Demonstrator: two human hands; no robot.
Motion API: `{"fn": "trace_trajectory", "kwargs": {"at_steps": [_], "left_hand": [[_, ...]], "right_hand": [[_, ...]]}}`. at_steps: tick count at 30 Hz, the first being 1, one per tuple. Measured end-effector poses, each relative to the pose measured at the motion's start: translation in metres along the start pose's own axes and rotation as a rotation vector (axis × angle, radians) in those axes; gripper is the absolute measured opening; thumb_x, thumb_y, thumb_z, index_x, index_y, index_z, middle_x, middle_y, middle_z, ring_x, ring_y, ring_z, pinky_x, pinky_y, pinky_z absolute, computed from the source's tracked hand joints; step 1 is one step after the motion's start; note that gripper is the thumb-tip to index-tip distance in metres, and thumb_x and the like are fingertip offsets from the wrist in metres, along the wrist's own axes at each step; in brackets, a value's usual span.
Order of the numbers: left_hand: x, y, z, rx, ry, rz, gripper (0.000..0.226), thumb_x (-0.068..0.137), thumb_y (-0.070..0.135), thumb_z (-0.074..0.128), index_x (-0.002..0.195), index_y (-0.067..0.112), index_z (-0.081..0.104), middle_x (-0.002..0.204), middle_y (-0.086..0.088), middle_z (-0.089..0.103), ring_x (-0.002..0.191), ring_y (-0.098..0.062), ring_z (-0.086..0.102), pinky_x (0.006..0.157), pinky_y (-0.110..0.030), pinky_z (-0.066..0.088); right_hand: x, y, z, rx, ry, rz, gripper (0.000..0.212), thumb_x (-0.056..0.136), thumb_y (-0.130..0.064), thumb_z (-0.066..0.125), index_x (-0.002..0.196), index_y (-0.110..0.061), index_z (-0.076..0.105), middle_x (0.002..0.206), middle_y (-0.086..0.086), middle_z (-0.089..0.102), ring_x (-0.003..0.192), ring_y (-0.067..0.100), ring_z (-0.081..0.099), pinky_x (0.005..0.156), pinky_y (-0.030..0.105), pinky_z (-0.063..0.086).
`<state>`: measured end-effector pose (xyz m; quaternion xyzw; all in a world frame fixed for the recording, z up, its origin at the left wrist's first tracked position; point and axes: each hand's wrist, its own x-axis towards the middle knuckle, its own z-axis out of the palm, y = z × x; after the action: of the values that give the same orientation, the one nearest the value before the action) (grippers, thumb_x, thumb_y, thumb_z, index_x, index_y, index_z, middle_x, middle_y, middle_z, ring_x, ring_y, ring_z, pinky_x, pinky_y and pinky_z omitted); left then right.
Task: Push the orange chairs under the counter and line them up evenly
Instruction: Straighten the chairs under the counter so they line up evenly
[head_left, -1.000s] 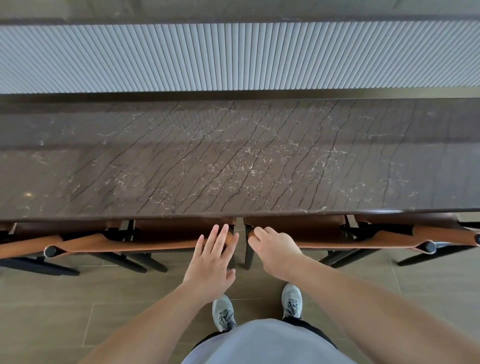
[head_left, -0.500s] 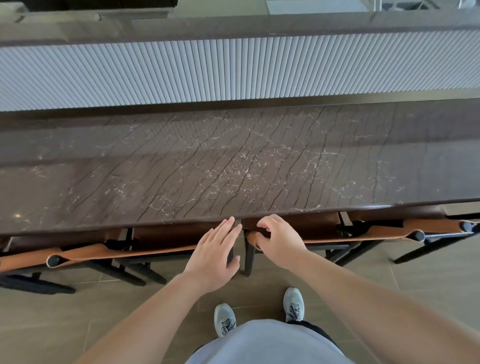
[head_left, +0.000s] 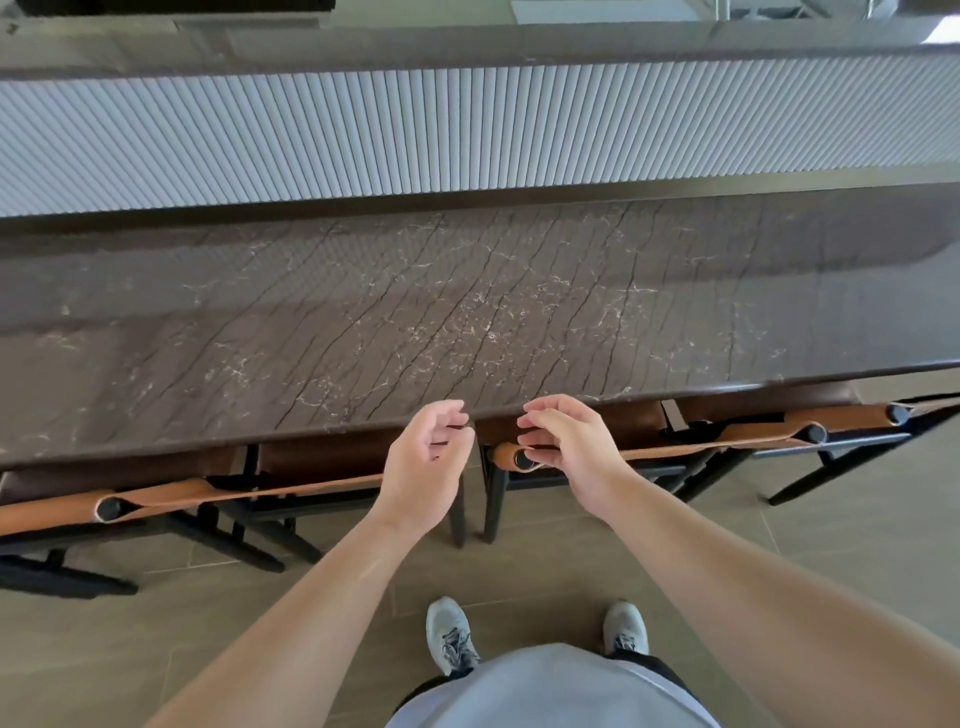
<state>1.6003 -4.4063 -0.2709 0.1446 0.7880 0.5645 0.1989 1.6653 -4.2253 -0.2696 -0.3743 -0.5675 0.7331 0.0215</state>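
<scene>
Both hands off the chair backs; chairs tucked under the table.

The dark marble table spans the view, and the orange chairs sit beneath its near edge with only their back rails showing. The chair left of centre and the chair right of centre stand just beside each other at the middle, legs nearly touching; further chairs flank them at each side. A second ago the left hand lay flat on its rail and the right hand gripped the other; now both are lifted clear, fingers loosely curled, holding nothing. Judgement: the push on this pair appears finished. The rails seem roughly in line, though lens curvature prevents certainty.
</scene>
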Motion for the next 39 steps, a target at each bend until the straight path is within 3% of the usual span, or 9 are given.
{"fn": "trace_trajectory", "kwargs": {"at_steps": [5, 8, 15, 19, 24, 28, 34, 39], "left_hand": [[-0.017, 0.012, 0.019, 0.006, 0.013, -0.034, 0.026, 0.096, 0.026, 0.059, 0.118, 0.040, 0.058, 0.112, 0.019, 0.066, 0.103, 0.002, 0.062, 0.087, -0.022, 0.050], [-0.025, 0.026, 0.052, 0.014, 0.011, -0.037, 0.024, 0.097, 0.028, 0.058, 0.118, 0.040, 0.059, 0.114, 0.019, 0.066, 0.105, 0.003, 0.061, 0.089, -0.021, 0.048], [-0.045, 0.072, 0.190, 0.026, -0.031, -0.005, 0.024, 0.097, 0.028, 0.059, 0.119, 0.036, 0.060, 0.112, 0.020, 0.066, 0.106, 0.007, 0.060, 0.090, -0.015, 0.045], [-0.059, 0.094, 0.265, 0.018, -0.062, 0.018, 0.023, 0.097, 0.028, 0.059, 0.117, 0.040, 0.060, 0.110, 0.030, 0.064, 0.107, 0.007, 0.059, 0.083, -0.007, 0.045], [-0.078, 0.119, 0.338, -0.007, -0.099, 0.012, 0.024, 0.096, 0.029, 0.056, 0.118, 0.036, 0.061, 0.109, 0.025, 0.066, 0.107, 0.000, 0.062, 0.093, -0.022, 0.046], [-0.077, 0.138, 0.378, 0.005, -0.136, 0.013, 0.021, 0.098, 0.028, 0.055, 0.117, 0.037, 0.061, 0.107, 0.021, 0.068, 0.106, 0.000, 0.063, 0.095, -0.025, 0.048], [-0.051, 0.154, 0.424, -0.161, -0.149, -0.049, 0.033, 0.083, 0.045, 0.054, 0.112, 0.033, 0.065, 0.103, 0.018, 0.072, 0.102, -0.006, 0.068, 0.088, -0.029, 0.051], [-0.011, 0.156, 0.461, -0.232, -0.174, -0.109, 0.031, 0.081, 0.040, 0.059, 0.109, 0.030, 0.067, 0.102, 0.011, 0.073, 0.098, -0.009, 0.069, 0.087, -0.030, 0.052]], "right_hand": [[-0.011, -0.010, -0.023, 0.038, -0.030, -0.031, 0.011, 0.092, -0.009, 0.061, 0.096, -0.015, 0.070, 0.096, 0.008, 0.072, 0.086, 0.020, 0.069, 0.075, 0.033, 0.058], [-0.021, -0.011, -0.060, 0.041, -0.052, -0.045, 0.011, 0.092, -0.010, 0.062, 0.098, -0.015, 0.070, 0.099, 0.008, 0.073, 0.088, 0.019, 0.070, 0.075, 0.032, 0.058], [-0.041, -0.022, -0.208, 0.100, -0.006, -0.107, 0.010, 0.090, -0.011, 0.064, 0.095, -0.018, 0.071, 0.101, 0.008, 0.074, 0.084, 0.018, 0.071, 0.076, 0.033, 0.056], [-0.052, -0.025, -0.292, 0.127, 0.007, -0.122, 0.011, 0.091, -0.013, 0.064, 0.095, -0.019, 0.072, 0.097, 0.004, 0.075, 0.083, 0.016, 0.070, 0.073, 0.031, 0.055], [-0.074, -0.027, -0.374, 0.163, 0.027, -0.117, 0.013, 0.095, -0.013, 0.060, 0.102, -0.016, 0.071, 0.099, 0.012, 0.074, 0.090, 0.019, 0.070, 0.072, 0.029, 0.057], [-0.081, -0.029, -0.415, 0.176, 0.058, -0.104, 0.013, 0.095, -0.014, 0.061, 0.103, -0.017, 0.070, 0.096, 0.005, 0.076, 0.092, 0.020, 0.072, 0.073, 0.029, 0.058], [-0.074, -0.034, -0.454, 0.206, 0.151, -0.068, 0.014, 0.095, -0.012, 0.061, 0.105, -0.014, 0.069, 0.104, 0.012, 0.073, 0.095, 0.025, 0.071, 0.082, 0.034, 0.059], [-0.057, -0.049, -0.483, 0.144, 0.231, -0.048, 0.014, 0.094, -0.013, 0.062, 0.106, -0.015, 0.069, 0.104, 0.009, 0.073, 0.093, 0.022, 0.071, 0.086, 0.037, 0.059]]}}
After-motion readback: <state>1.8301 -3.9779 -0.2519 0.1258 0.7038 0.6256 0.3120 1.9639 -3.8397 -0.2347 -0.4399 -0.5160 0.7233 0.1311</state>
